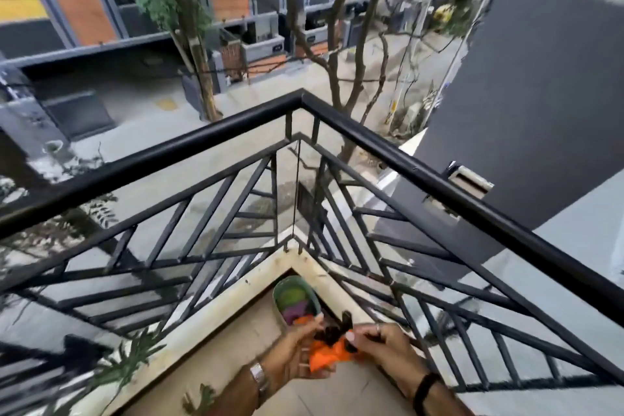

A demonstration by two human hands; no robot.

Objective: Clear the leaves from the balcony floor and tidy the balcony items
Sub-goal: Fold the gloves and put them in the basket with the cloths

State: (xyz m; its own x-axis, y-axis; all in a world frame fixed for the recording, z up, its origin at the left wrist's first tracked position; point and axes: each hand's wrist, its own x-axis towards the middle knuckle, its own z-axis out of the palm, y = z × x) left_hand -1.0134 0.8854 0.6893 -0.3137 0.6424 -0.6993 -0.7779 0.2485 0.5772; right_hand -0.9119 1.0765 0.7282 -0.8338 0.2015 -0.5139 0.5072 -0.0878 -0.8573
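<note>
Orange fabric or plastic (320,356) sits between your two hands, low at the balcony corner. Your left hand (297,353) curls under it and holds it; your right hand (383,343) pinches a dark piece (332,334) on top, perhaps a clip, the blur hides it. Just behind stands a green pot (297,299) in the corner. Black railing (398,152) closes both sides, and green leaves (135,358) hang near the left ledge.

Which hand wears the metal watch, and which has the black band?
The left hand wears the silver metal watch. The right hand has the black band at its wrist. Both hold the orange item.
</note>
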